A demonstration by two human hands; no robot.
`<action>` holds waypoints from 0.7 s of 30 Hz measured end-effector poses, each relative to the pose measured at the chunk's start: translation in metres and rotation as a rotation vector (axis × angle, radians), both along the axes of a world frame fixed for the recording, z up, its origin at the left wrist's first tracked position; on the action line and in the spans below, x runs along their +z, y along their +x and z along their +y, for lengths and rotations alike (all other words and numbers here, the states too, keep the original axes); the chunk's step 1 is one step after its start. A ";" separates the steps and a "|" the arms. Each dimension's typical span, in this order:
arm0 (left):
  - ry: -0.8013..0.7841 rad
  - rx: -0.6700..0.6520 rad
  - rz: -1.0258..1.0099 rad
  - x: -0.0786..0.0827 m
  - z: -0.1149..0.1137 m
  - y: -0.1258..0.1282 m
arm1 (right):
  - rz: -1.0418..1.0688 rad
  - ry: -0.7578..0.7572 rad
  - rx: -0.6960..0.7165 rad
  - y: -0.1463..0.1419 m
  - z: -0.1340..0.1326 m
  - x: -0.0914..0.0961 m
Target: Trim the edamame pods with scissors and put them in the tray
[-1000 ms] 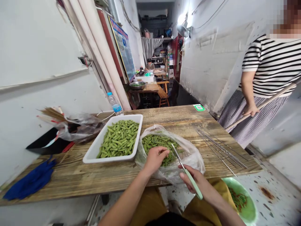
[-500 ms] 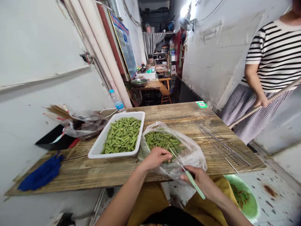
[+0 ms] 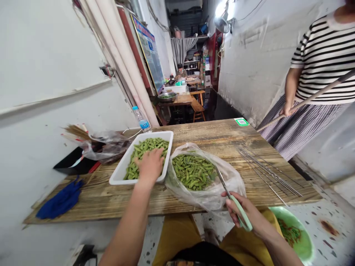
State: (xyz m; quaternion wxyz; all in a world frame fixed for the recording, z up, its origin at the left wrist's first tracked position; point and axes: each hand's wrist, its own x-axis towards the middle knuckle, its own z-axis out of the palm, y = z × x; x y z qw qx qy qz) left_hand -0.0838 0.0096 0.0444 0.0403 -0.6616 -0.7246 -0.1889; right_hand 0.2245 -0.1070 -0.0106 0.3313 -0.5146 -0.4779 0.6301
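My left hand point(image 3: 150, 166) reaches over the white tray point(image 3: 117, 178), fingers spread on or just above the green edamame pods point(image 3: 151, 143) inside it. Whether a pod lies under the palm is hidden. Pale-green-handled scissors point(image 3: 222, 180) are in my right hand point(image 3: 253, 212), fingers curled around the handle. Their blades point up and away, over the right side of an open clear plastic bag point(image 3: 229, 176). More pods point(image 3: 191, 171) fill the bag's opening, to the right of the tray.
Metal skewers point(image 3: 269, 175) lie at the table's right. A blue cloth point(image 3: 59, 199), a black dustpan-like object point(image 3: 69, 162) and a water bottle point(image 3: 142, 121) are at the left. Below right sits a green basin point(image 3: 303, 242). A person point(image 3: 327, 66) holds a long pole nearby.
My left hand has moved left from the bag to the tray, its fingers spreading. The scissors have shifted slightly right. The nearby person's hand and pole have moved left.
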 end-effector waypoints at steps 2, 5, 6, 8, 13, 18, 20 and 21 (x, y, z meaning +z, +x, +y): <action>0.011 -0.192 -0.027 -0.013 0.004 0.031 | -0.005 0.031 -0.010 -0.003 0.000 -0.002; -0.118 -0.569 -0.005 -0.039 0.015 0.082 | 0.048 0.051 -0.012 -0.008 0.001 -0.010; -0.141 -0.606 0.029 -0.045 0.019 0.095 | 0.079 0.040 -0.010 -0.010 0.001 -0.013; -0.170 -0.627 0.094 -0.053 0.027 0.112 | 0.127 0.011 -0.010 -0.012 0.001 -0.019; -0.190 -0.655 0.012 -0.046 0.032 0.111 | 0.133 0.009 -0.044 -0.015 0.003 -0.025; -0.251 -0.686 -0.499 -0.040 0.017 0.101 | -0.022 0.078 -0.012 -0.018 0.010 -0.023; -0.304 -0.671 -0.656 -0.043 0.011 0.100 | -0.077 0.107 -0.010 -0.020 0.012 -0.022; -0.330 -0.662 -0.708 -0.044 0.008 0.100 | -0.092 0.115 -0.006 -0.022 0.013 -0.021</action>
